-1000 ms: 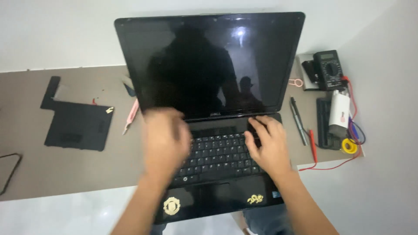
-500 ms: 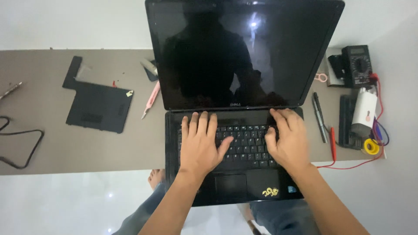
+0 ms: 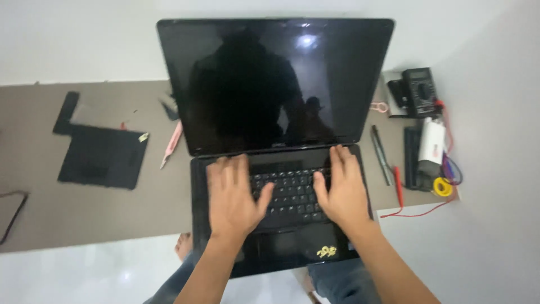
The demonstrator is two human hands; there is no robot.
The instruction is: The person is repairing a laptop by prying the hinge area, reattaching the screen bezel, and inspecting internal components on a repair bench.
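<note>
Electronics repair bench: multimeter (image 3: 421, 90), solder roll (image 3: 442, 186), removed laptop panel (image 3: 101, 155).

- Both hands, left hand (image 3: 233, 194) and right hand (image 3: 342, 188), are resting on the laptop (image 3: 275, 169) keyboard.
- A cover panel (image 3: 101, 160) is lying left of the laptop.
- A multimeter (image 3: 419, 90) is sitting to its right.

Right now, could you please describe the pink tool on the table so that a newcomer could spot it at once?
Start at the open black laptop on the brown table. Just off the left edge of its screen, between it and the flat black panel, lies the pink utility knife. It is slim, slanted, and the only pink thing on that side.
</note>
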